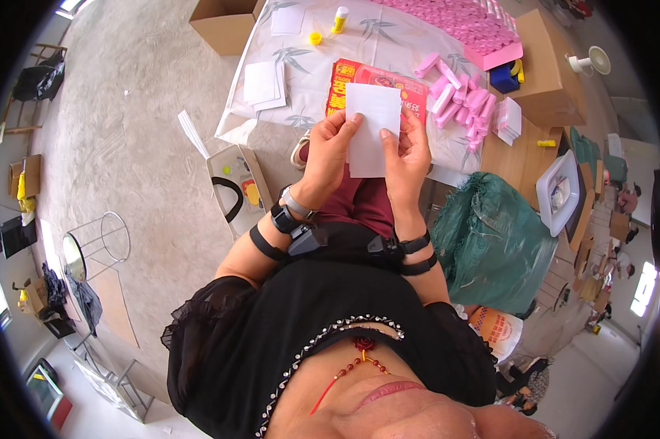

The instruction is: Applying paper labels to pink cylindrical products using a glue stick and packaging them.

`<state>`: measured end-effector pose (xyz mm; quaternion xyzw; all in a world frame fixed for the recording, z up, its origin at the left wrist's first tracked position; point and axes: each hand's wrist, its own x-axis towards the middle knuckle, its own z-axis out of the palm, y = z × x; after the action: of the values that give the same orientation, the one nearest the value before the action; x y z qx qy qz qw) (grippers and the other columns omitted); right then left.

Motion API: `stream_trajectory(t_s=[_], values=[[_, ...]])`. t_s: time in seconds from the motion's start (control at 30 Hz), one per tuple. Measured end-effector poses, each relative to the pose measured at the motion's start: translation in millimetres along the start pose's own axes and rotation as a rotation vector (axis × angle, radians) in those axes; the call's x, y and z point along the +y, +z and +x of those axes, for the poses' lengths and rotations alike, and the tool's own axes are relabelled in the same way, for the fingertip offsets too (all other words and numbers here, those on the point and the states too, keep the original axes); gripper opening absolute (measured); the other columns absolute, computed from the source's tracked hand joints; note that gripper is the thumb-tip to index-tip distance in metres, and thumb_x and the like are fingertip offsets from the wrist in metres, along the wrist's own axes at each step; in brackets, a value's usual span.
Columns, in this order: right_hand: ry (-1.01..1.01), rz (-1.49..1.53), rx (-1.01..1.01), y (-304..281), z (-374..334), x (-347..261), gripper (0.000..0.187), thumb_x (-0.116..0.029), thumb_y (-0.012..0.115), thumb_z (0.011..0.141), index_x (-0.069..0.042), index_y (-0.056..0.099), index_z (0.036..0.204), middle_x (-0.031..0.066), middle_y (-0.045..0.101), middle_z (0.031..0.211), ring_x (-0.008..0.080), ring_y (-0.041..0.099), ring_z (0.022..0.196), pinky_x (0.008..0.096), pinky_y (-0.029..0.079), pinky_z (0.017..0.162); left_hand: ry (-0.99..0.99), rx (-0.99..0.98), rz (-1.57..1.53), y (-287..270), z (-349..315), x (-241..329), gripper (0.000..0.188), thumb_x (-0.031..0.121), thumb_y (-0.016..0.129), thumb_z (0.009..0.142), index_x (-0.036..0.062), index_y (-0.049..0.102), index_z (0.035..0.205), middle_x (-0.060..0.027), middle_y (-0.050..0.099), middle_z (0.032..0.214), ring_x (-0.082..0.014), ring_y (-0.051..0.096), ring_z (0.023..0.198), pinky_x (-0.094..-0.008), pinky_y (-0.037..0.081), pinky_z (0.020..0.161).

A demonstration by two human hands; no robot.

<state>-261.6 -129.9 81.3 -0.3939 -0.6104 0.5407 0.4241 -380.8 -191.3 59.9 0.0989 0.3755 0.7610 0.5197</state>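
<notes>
A white paper sheet point(374, 139), tall and narrow, is held up between my two hands above the table's near edge. My left hand point(331, 143) pinches its left side, thumb on the front face. On the opposite side my right hand point(405, 152) grips it the same way; the fingers behind the sheet are hidden. Under the sheet lies a red and yellow printed package point(342, 79), partly covered. Several small pink rolled pieces point(458, 99) are heaped to the right. A glue stick point(339, 20) stands at the far side, its yellow cap point(315, 38) beside it.
White sheets point(262, 83) are stacked on the patterned tablecloth point(300, 110). Many pink pieces point(461, 22) fill the far right. Cardboard boxes point(556, 80) point(224, 25) flank the table. A green woven sack point(494, 241) sits at my right, a paper bag point(231, 164) at my left.
</notes>
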Motion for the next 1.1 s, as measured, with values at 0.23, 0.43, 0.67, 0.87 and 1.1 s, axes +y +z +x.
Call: stream_trajectory(t_s=[0.23,0.43,0.67,0.87,1.1], values=[[0.185,0.022,-0.281,-4,15,30,0.038,-0.011,0.059,0.105,0.002,0.053,0.14,0.0136,0.066,0.129,0.0159,0.064,0.114,0.0315,0.053,0.095,0.003,0.053,0.01,-20,11,-9,0.022,0.015,0.064,0.105,-0.0027,0.069,0.117,-0.0052,0.075,0.101,-0.0085,0.07,0.084,-0.0247,0.057,0.075],[0.078,-0.174,-0.246,16,20,54,0.033,-0.014,0.055,0.107,0.004,0.055,0.135,0.017,0.069,0.122,0.0206,0.066,0.11,0.0363,0.052,0.093,-0.056,0.12,-0.024,-41,25,-24,0.025,0.019,0.062,0.107,0.0001,0.069,0.121,-0.0028,0.074,0.101,-0.008,0.068,0.086,-0.0241,0.055,0.077],[0.118,-0.211,-0.197,19,29,94,0.031,-0.011,0.056,0.105,0.004,0.057,0.132,0.0171,0.071,0.115,0.0223,0.068,0.108,0.0371,0.052,0.094,0.486,0.5,1.151,-126,76,-3,0.034,0.025,0.07,0.101,-0.0013,0.067,0.124,-0.0099,0.072,0.108,-0.0221,0.066,0.097,-0.0351,0.051,0.087],[0.163,-0.187,-0.222,27,30,95,0.026,-0.013,0.056,0.105,0.004,0.058,0.125,0.0165,0.069,0.109,0.0208,0.066,0.101,0.0355,0.051,0.092,0.613,0.901,1.646,-232,128,48,0.05,0.037,0.086,0.082,0.003,0.069,0.115,-0.0163,0.071,0.106,-0.0345,0.064,0.108,-0.0436,0.049,0.094],[0.174,-0.161,-0.199,16,33,105,0.026,-0.014,0.056,0.106,0.004,0.057,0.123,0.0171,0.069,0.108,0.0211,0.066,0.101,0.0362,0.051,0.092,0.23,0.808,1.418,-230,133,60,0.034,0.03,0.087,0.078,0.0077,0.073,0.1,-0.0099,0.074,0.09,-0.0321,0.069,0.086,-0.0464,0.053,0.08]])
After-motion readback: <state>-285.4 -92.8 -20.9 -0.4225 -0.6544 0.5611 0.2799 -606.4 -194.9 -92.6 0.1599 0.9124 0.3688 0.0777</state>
